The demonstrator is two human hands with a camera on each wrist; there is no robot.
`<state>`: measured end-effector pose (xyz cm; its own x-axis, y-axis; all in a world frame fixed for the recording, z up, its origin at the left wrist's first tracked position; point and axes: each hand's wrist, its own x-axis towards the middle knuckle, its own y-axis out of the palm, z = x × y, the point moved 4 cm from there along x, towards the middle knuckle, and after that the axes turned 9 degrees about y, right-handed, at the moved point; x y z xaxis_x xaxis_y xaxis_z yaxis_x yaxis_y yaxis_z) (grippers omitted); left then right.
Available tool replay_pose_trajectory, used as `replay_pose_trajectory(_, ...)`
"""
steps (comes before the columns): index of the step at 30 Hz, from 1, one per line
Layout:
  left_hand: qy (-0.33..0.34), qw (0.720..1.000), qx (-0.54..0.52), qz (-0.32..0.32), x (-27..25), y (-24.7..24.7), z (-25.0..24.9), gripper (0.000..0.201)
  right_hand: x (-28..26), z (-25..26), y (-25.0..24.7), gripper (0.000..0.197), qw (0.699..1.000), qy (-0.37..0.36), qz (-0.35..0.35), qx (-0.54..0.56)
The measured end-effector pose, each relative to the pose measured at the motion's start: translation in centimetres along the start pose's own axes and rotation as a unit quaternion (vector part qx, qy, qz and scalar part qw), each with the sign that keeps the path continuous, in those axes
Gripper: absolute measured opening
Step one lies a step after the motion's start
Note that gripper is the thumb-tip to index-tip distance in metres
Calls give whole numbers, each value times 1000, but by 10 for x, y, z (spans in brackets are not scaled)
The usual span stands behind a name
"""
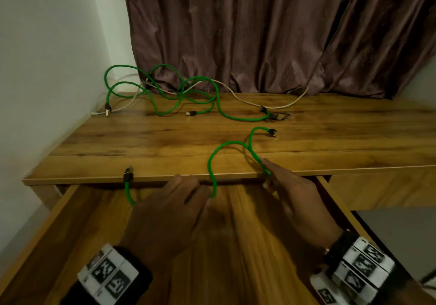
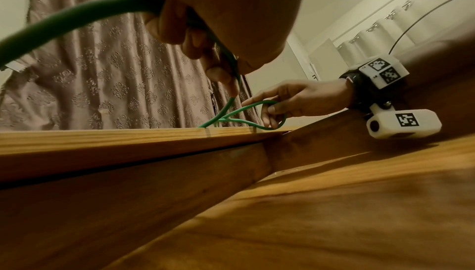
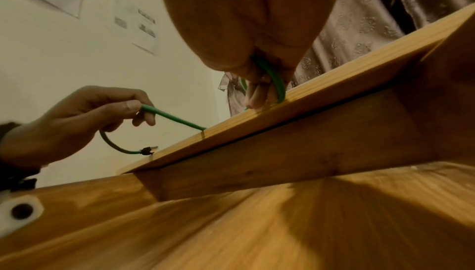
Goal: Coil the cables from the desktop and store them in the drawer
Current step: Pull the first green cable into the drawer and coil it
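a: where is the green cable now?

b: it lies over the front edge of the desk, one loop on the top, one plug at the edge. the left hand pinches it over the open drawer. the right hand has its fingers curled around the loop at the desk edge.

a: how to coil it well?

b: i think keep the left pinch firm, let the right hand bring equal loops to it, without twisting. the other cables wait at the back of the desk.
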<state>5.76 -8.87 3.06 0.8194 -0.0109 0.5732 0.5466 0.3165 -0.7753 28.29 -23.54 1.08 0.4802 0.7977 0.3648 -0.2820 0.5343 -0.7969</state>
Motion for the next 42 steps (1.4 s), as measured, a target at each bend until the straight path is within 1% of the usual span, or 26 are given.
replay_pose_trajectory(3, 19, 1000, -6, -16, 0, 0, -5, 23, -1, -2, 2, 109, 1000, 3, 10, 2)
replay_pose_trajectory(4, 20, 1000, -5, -23, 2, -1, -5, 22, -2, -3, 3, 113, 1000, 5, 18, 4)
replay_pose_trajectory(6, 8, 1000, 0, -31, 5, -3, -6, 20, -3, -3, 2, 122, 999, 11, 32, -3)
replay_pose_trajectory(8, 0, 1000, -2, -30, 7, -4, -9, 20, -2, -3, -1, 121, 1000, -1, 27, -2)
replay_pose_trajectory(14, 1, 1000, -6, -11, 3, -1, -9, 21, -2, 1, -4, 103, 999, -34, 26, 4)
replay_pose_trajectory(15, 2, 1000, -6, -10, 2, -1, -7, 23, -1, 3, -6, 95, 999, -36, 18, 7)
replay_pose_trajectory(18, 4, 1000, 19, 13, -5, -2, -2, 28, -2, 14, -12, 60, 998, -53, -26, 18)
replay_pose_trajectory(19, 3, 999, 30, 17, -6, -4, -1, 29, -2, 18, -14, 54, 997, -57, -39, 28)
replay_pose_trajectory(22, 7, 999, 52, 10, -10, -3, -4, 29, 0, 24, -15, 51, 994, -77, -62, 49)
replay_pose_trajectory(23, 12, 998, 57, 8, -10, -3, -5, 30, 0, 23, -15, 58, 993, -84, -64, 58)
replay_pose_trajectory(25, 16, 997, 69, 10, -10, -2, -6, 32, 1, 19, -16, 81, 989, -114, -76, 61)
replay_pose_trajectory(26, 17, 997, 78, 10, -10, -2, -7, 31, 3, 20, -18, 83, 986, -126, -89, 54)
replay_pose_trajectory(27, 20, 996, 84, 8, -11, -3, -6, 30, 4, 22, -19, 77, 985, -128, -102, 49)
replay_pose_trajectory(29, 29, 997, 77, 11, -11, -5, -6, 34, 7, 24, -21, 49, 982, -126, -132, 43)
replay_pose_trajectory(30, 35, 996, 75, 16, -9, -6, -5, 40, 9, 25, -22, 37, 982, -114, -143, 44)
replay_pose_trajectory(31, 35, 996, 81, 17, -7, -9, -4, 46, 10, 25, -21, 32, 983, -101, -144, 44)
replay_pose_trajectory(32, 33, 995, 88, 12, -4, -14, -4, 51, 10, 25, -20, 33, 985, -94, -136, 43)
replay_pose_trajectory(33, 35, 995, 97, 2, -2, -19, -4, 51, 10, 24, -20, 36, 986, -89, -132, 45)
replay_pose_trajectory(35, 34, 992, 118, -26, 1, -25, -7, 42, 7, 20, -27, 41, 985, -78, -141, 62)
replay_pose_trajectory(36, 32, 991, 121, -43, 1, -26, -7, 37, 5, 18, -30, 42, 983, -70, -142, 90)
replay_pose_trajectory(37, 27, 991, 117, -64, 0, -27, -7, 34, 3, 17, -32, 41, 977, -63, -127, 159)
replay_pose_trajectory(38, 22, 990, 110, -88, -3, -27, -6, 31, 1, 20, -34, 40, 956, -61, -93, 271)
replay_pose_trajectory(39, 19, 988, 101, -113, -4, -28, -4, 31, 0, 24, -34, 43, 918, -62, -50, 388)
replay_pose_trajectory(40, 19, 986, 90, -136, -6, -29, -2, 31, -1, 29, -35, 48, 877, -65, -9, 475)
replay_pose_trajectory(41, 14, 985, 75, -152, -7, -31, 2, 31, -1, 35, -33, 50, 850, -61, 26, 523)
replay_pose_trajectory(42, 2, 985, 55, -162, -8, -34, 6, 31, -3, 40, -30, 48, 841, -54, 60, 535)
